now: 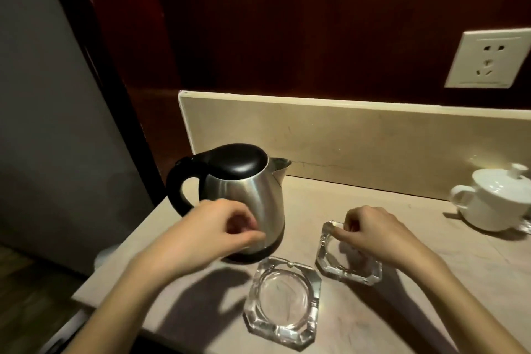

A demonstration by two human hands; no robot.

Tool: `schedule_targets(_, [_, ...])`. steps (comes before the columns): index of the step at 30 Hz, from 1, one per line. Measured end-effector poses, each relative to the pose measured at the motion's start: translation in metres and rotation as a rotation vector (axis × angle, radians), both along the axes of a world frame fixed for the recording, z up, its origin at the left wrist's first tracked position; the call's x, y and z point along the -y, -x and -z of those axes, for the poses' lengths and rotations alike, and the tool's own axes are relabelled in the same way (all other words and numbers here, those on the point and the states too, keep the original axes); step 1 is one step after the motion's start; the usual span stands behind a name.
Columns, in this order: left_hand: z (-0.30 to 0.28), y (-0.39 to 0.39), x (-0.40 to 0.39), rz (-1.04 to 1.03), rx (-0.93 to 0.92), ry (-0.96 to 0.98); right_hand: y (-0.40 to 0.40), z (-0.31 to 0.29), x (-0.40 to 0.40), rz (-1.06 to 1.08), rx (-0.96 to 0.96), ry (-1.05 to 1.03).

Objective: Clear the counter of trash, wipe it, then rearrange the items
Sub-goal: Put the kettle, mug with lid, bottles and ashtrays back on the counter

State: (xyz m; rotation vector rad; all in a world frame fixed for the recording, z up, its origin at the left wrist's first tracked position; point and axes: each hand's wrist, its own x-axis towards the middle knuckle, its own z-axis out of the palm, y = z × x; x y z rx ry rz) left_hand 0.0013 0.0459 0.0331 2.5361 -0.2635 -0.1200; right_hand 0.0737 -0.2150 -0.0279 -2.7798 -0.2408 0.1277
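1. Left hand (221,234) curls loosely in front of the kettle (244,195); I cannot tell if it holds anything.
2. Near ashtray (283,300) sits alone on the counter (388,319).
3. Right hand (373,236) pinches the far ashtray (346,259) by its rim, probably to move it.
4. Cup (497,201) waits far right.

I count two glass ashtrays on the counter (373,310): one nearer me (283,300), one farther right (349,253) under my right hand (370,234). There is one steel kettle (244,190), just behind my left hand (218,230). One white lidded cup (497,198) stands at the right edge. One wall socket (488,59) shows above. Two hands of mine, then.
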Motion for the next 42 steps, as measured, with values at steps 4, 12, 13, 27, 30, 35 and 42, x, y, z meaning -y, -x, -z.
schedule_targets(4, [-0.014, 0.005, -0.075, -0.114, -0.200, -0.033, -0.002, -0.002, -0.032, -0.123, 0.006, -0.122])
schedule_targets(12, [0.021, -0.038, -0.146, -0.211, -0.073, 0.258, 0.001, 0.013, -0.082, -0.220, 0.027, -0.371])
schedule_targets(13, [0.024, -0.041, -0.144, -0.190, -0.054, 0.307, 0.002, 0.016, -0.087, -0.217, 0.034, -0.419])
schedule_targets(27, [0.042, -0.092, -0.136, -0.065, 0.112, 0.466, -0.004, 0.025, -0.101, -0.074, 0.162, -0.651])
schedule_targets(30, [0.035, -0.111, -0.123, -0.024, 0.139, 0.493, -0.012, 0.015, -0.092, -0.042, 0.215, -0.671])
schedule_targets(35, [0.027, -0.142, -0.081, 0.041, 0.184, 0.545, -0.026, -0.002, -0.055, 0.030, 0.262, -0.636])
schedule_targets(42, [0.034, -0.174, -0.004, 0.150, 0.171, 0.612, -0.023, -0.006, 0.014, 0.146, 0.306, -0.564])
